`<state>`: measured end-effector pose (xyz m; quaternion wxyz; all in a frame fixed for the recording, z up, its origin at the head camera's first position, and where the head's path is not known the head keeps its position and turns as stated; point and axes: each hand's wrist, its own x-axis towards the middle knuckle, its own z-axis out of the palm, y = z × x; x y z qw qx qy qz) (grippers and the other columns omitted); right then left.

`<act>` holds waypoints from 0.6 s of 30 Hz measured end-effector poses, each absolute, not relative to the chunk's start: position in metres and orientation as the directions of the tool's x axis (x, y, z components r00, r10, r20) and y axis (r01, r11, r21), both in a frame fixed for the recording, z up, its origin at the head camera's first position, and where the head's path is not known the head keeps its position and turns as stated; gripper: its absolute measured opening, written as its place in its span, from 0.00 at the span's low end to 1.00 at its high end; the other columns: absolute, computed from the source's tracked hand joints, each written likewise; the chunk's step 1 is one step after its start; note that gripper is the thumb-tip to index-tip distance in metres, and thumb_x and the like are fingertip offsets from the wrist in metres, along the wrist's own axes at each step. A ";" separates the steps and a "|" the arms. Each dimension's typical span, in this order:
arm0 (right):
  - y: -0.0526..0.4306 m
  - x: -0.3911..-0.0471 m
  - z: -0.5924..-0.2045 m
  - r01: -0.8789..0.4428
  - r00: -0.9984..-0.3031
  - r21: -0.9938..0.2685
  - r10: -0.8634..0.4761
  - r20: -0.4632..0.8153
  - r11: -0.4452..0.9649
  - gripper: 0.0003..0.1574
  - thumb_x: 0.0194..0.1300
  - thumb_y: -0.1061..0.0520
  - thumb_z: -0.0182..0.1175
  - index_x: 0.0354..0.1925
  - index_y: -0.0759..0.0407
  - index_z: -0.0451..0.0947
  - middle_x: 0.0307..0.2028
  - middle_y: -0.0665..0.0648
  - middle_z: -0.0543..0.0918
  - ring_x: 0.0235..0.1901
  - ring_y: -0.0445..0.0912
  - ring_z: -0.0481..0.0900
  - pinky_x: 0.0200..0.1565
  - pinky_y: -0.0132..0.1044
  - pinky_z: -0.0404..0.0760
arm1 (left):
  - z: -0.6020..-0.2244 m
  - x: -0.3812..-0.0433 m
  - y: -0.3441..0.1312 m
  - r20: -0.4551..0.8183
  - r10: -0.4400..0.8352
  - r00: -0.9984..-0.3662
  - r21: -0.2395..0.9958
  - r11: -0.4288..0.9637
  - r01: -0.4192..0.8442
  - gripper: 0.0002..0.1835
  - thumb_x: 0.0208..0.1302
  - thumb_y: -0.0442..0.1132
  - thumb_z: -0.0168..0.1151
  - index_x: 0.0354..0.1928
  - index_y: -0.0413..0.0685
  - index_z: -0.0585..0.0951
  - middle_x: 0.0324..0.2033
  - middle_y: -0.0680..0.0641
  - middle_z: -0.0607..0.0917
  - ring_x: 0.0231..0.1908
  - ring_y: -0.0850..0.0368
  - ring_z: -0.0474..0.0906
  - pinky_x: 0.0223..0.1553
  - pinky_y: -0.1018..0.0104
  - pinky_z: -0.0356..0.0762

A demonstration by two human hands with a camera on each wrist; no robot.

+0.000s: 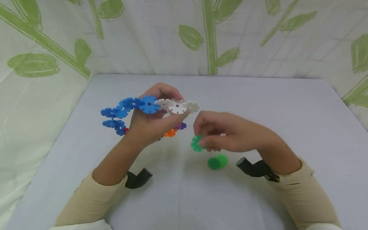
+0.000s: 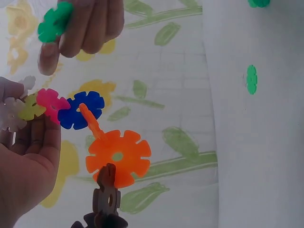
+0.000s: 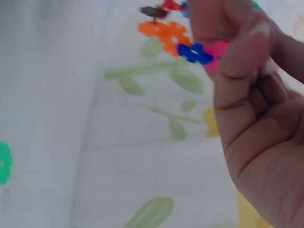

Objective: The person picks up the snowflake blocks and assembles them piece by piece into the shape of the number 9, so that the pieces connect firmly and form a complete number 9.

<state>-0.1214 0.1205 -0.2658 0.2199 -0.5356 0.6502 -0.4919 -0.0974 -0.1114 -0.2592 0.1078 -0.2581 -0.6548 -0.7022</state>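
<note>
My left hand (image 1: 146,126) holds up a chain of interlocking notched plastic discs. Blue discs (image 1: 149,104) curve round on the left, and the white discs (image 1: 177,110) lie at the fingers and thumb. In the left wrist view the chain goes on through a yellow disc (image 2: 31,108), a pink disc (image 2: 51,100), a dark blue disc (image 2: 76,116), an orange disc (image 2: 128,166) and a brown disc (image 2: 102,194). Just right of the white end, apart from it, my right hand (image 1: 230,132) pinches a green disc (image 1: 196,145) between thumb and fingers.
Two overlapping green discs, a darker one (image 1: 213,163) and a lighter one (image 1: 222,160), lie on the pale tabletop (image 1: 184,198) below the right hand. A black wrist camera (image 1: 138,179) sits on each forearm. Behind the table hangs a white cloth (image 1: 149,48) with green leaf drawings.
</note>
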 end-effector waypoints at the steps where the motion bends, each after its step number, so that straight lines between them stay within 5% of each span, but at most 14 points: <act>1: 0.124 -0.123 -0.262 -0.460 -0.360 -0.883 -0.889 0.283 -0.095 0.10 0.71 0.70 0.57 0.46 0.61 0.69 0.23 0.52 0.76 0.23 0.46 0.75 0.26 0.39 0.79 | -0.259 -0.097 -0.112 0.498 0.187 -0.847 0.867 -0.120 0.484 0.15 0.53 0.18 0.67 0.42 0.29 0.76 0.39 0.39 0.81 0.41 0.42 0.79 0.44 0.62 0.83; 9: 0.133 -0.125 -0.249 -0.297 -0.622 -0.944 -0.722 0.304 -0.141 0.08 0.72 0.69 0.52 0.49 0.67 0.72 0.25 0.63 0.79 0.22 0.55 0.75 0.26 0.44 0.79 | -0.256 -0.093 -0.112 0.373 0.179 -0.911 0.928 -0.085 0.363 0.16 0.55 0.22 0.70 0.44 0.38 0.77 0.41 0.39 0.79 0.39 0.42 0.81 0.39 0.59 0.85; 18: 0.130 -0.127 -0.256 -0.139 -0.630 -0.954 -0.720 0.293 -0.267 0.10 0.72 0.70 0.51 0.49 0.68 0.74 0.22 0.62 0.80 0.21 0.50 0.76 0.21 0.38 0.77 | -0.255 -0.092 -0.111 0.324 0.194 -0.926 0.946 -0.057 0.319 0.16 0.55 0.24 0.69 0.43 0.42 0.78 0.42 0.39 0.78 0.39 0.40 0.82 0.38 0.55 0.86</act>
